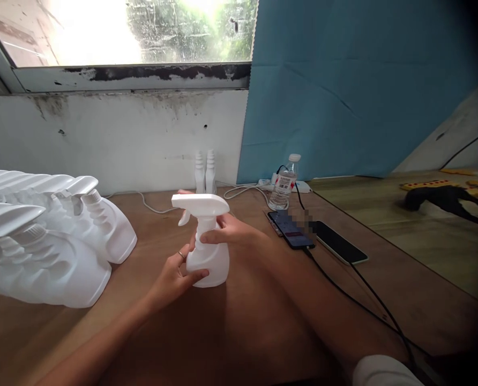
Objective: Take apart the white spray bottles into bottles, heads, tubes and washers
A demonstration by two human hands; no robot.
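Observation:
A white plastic spray bottle [209, 262] stands upright in front of me, its trigger head [202, 205] on top with the nozzle facing left. My left hand [178, 273], a ring on one finger, is closed round the lower left of the bottle, thumb across the front. Higher up, my right hand [226, 230] grips the bottle's neck from the right, its thumb in front just below the trigger head. The far fingers of both hands are partly hidden behind the bottle.
Several white spray bottles [62, 262] lie in rows at the left. Two slim white ribbed pieces [205, 174] stand by the wall. To the right are a clear water bottle [284, 185], a lit phone [291, 230], a dark phone [339, 244] and black cables [343, 295].

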